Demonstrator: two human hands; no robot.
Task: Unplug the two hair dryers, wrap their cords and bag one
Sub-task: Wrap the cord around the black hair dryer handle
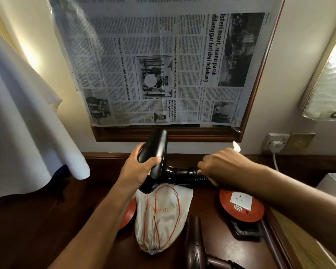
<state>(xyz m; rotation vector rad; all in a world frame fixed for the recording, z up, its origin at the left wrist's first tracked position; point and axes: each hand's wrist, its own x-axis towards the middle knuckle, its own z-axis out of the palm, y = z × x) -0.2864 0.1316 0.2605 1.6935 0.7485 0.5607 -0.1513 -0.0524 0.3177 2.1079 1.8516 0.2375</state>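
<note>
My left hand (141, 167) grips the barrel of a black hair dryer (157, 152), held upright above the dark wooden desk (37, 220). Its handle points right, and my right hand (225, 166) is closed around the handle's ribbed end, with a bit of white cloth or cord showing by the fingers. Below lies a beige drawstring bag (161, 216) with orange cord, its drawn end toward me. A second, brown hair dryer (196, 247) lies on the desk at the bottom, right of the bag.
An orange extension reel (242, 203) with a socket sits at right; another orange disc (128, 212) peeks from under my left arm. A white plug (276, 145) sits in the wall socket. Newspaper (163, 65) covers the mirror. White cloth (27, 123) hangs at left.
</note>
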